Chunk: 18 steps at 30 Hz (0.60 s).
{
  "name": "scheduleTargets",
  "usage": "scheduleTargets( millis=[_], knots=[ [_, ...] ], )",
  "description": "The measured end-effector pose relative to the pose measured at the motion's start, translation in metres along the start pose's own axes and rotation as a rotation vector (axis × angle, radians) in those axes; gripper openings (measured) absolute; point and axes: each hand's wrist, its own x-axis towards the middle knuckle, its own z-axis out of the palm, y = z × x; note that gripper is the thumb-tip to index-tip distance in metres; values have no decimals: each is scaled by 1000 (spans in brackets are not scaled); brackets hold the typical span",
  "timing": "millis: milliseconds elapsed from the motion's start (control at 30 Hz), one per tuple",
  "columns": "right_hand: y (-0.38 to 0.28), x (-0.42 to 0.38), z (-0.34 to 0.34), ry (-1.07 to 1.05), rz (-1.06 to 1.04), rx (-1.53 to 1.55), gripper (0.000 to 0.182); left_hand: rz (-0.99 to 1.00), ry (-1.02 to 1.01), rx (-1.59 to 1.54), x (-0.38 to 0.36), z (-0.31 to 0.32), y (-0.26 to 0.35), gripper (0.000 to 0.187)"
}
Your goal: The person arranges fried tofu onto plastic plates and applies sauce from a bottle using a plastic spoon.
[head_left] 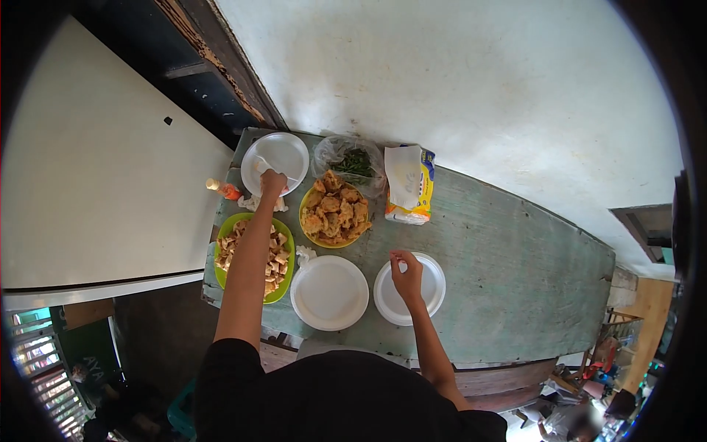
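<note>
My left hand [273,183] is closed over the near rim of a white plate [250,177] at the back left. Pale, thin utensils [262,160] lie by its fingertips; whether they are gripped is hidden. Under that forearm is a green plate [289,291] piled with light brown cut pieces [277,258]. My right hand [406,276] hovers above a second white plate [431,298], its fingers curled inward and nothing visible in them. Between my arms sits another white plate [329,293] with nothing on it.
A yellow plate [321,239] holds fried, battered pieces [335,211]. Behind it lies a clear bag of green leaves [353,163], beside a tissue pack [411,184]. A red sauce bottle [225,189] and crumpled tissue [258,203] are at left. A wall [471,81] borders the table [515,272].
</note>
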Motion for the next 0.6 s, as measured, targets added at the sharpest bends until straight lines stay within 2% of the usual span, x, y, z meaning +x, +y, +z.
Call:
scheduleTargets(
  millis=[67, 200, 267, 300, 367, 400, 467, 533, 600],
  knots=[
    [-2, -6, -1, -10, -9, 6, 8, 124, 68, 159, 6, 1, -15, 23],
    [-3, -22, -5, -30, -49, -7, 7, 210, 200, 242, -30, -13, -12, 26],
    [-4, -32, -7, -41, -38, 1, 7, 298, 117, 34, -21, -8, -35, 28],
    [-5, -39, -9, -57, -23, 9, 7, 301, 119, 34, -34, -13, -33, 28],
    [-5, -50, -11, -56, -21, 6, 7, 311, 62, -233, -76, -25, -18, 28],
    [-5, -57, -12, -58, -14, 2, 7, 314, 65, -234, -94, -27, -18, 28],
    [-1, -69, -14, -65, -9, 9, 8, 461, -8, -654, -128, -29, -19, 25],
    [-1, -78, -15, -68, 1, 13, 9, 399, -64, -763, -176, -28, -24, 25],
    [-3, -87, -16, -117, 100, 93, 14, 449, -119, -823, -219, -8, -44, 26]
  ],
)
